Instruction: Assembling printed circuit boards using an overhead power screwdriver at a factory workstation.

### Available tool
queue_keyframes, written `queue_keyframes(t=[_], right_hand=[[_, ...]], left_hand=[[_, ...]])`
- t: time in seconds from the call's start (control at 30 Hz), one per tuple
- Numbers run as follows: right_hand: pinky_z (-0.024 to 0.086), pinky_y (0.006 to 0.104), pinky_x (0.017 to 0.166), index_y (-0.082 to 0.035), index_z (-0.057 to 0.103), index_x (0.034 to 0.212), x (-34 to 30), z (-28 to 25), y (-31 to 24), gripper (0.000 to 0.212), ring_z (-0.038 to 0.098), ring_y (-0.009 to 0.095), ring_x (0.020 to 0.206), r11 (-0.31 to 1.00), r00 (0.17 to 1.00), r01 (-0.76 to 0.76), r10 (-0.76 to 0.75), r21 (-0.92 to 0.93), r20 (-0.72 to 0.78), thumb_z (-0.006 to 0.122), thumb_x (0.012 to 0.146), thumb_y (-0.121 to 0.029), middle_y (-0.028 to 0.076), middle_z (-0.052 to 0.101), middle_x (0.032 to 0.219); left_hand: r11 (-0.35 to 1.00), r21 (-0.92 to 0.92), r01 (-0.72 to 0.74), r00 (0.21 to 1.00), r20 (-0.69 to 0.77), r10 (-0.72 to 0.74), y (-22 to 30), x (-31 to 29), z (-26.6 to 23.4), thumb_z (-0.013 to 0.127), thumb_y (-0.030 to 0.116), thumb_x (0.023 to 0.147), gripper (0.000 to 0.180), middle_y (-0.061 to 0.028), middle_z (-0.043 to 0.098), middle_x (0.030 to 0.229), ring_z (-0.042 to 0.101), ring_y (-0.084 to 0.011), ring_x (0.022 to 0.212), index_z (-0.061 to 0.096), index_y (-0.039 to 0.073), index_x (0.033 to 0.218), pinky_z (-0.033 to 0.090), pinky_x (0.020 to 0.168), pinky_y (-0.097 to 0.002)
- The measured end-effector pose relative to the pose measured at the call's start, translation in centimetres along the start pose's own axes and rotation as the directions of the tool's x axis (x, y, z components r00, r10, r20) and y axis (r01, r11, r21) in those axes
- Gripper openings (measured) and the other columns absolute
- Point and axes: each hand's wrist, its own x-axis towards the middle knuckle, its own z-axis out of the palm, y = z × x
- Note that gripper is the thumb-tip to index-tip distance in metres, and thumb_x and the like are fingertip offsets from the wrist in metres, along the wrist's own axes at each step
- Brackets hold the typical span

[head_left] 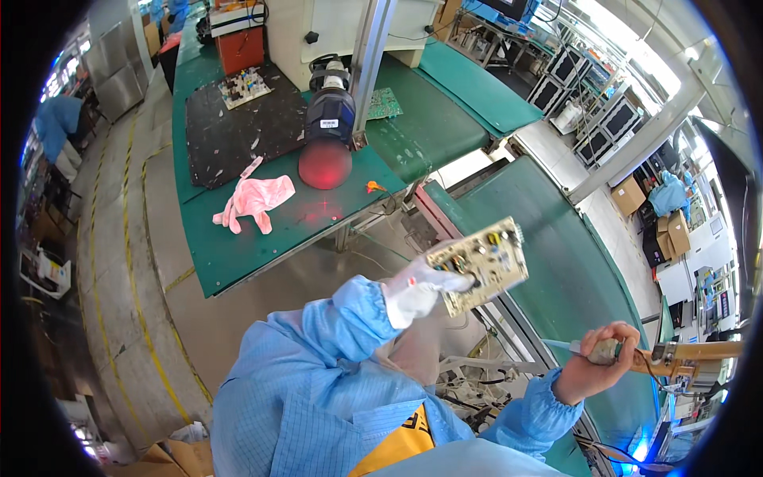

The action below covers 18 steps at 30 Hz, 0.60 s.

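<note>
In my left hand (421, 288), which wears a white glove, is a tan circuit board (494, 269), its component side facing up. My fingers grip it along its near left side, above the gap between the bench and the conveyor. My bare right hand (606, 354) is closed round a tool with a thin pale tip (563, 346) that points left; its kind is unclear. Just beyond that hand is a light brown, wood-like bar (699, 352) with a metal clamp. The board and the tip are apart.
A pink glove (253, 200) lies on the green bench (230, 262), near a dark scanner-like device (330, 115) glowing red and a small orange item (374, 187). Another board (245, 87) rests on a black mat (214, 131). A green conveyor (548, 230) runs along the right.
</note>
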Motion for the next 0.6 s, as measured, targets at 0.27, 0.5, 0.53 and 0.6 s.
queue_keyframes(t=[0.27, 0.5, 0.53, 0.6], right_hand=[[0.029, 0.021, 0.039, -0.004, 0.048, 0.085, -0.2, 2.2, 0.7, 0.023, 0.038, 0.01, 0.052, 0.992, 0.998, 0.048, -0.053, 0.12, 0.037, 0.042, 0.092, -0.025, 0.008, 0.045, 0.078], [0.029, 0.0197, 0.036, -0.005, 0.046, 0.084, -0.5, 3.1, 0.8, 0.023, 0.035, 0.009, 0.049, 0.99, 0.996, 0.08, -0.083, 0.12, 0.018, 0.042, 0.091, -0.027, 0.009, 0.045, 0.076], [0.029, 0.0197, 0.036, -0.005, 0.046, 0.084, -0.6, 3.1, 0.6, 0.023, 0.035, 0.009, 0.049, 0.989, 0.996, 0.079, -0.082, 0.122, 0.017, 0.042, 0.091, -0.027, 0.009, 0.045, 0.076], [0.028, 0.0198, 0.036, -0.005, 0.046, 0.084, -0.8, 3.2, 0.4, 0.024, 0.034, 0.009, 0.047, 0.988, 0.997, 0.077, -0.08, 0.133, 0.018, 0.042, 0.091, -0.027, 0.009, 0.044, 0.075]], left_hand=[[0.925, 0.38, 0.029, 0.991, 0.112, -0.077, -3.0, -0.2, 2.2, 0.067, 0.016, 0.079, 0.054, -0.0088, 0.058, 0.116, 0.052, -0.0133, 0.106, 0.046, -0.002, 0.125, 0.041, 0.092, -0.0287], [0.829, 0.55, -0.095, 0.978, 0.207, -0.025, -3.3, -0.5, 3.5, 0.068, 0.021, 0.078, 0.058, -0.0112, 0.059, 0.115, 0.053, -0.0161, 0.106, 0.045, -0.003, 0.125, 0.043, 0.091, -0.0307], [0.767, 0.635, -0.091, 0.971, 0.227, -0.073, -2.9, -0.6, 3.8, 0.068, 0.021, 0.078, 0.059, -0.0108, 0.059, 0.115, 0.054, -0.0158, 0.106, 0.045, -0.003, 0.126, 0.043, 0.091, -0.0305], [0.695, 0.714, -0.083, 0.961, 0.241, -0.133, -3.3, -0.7, 3.7, 0.069, 0.021, 0.077, 0.059, -0.0104, 0.059, 0.116, 0.054, -0.0156, 0.106, 0.045, -0.002, 0.126, 0.044, 0.09, -0.0303]])
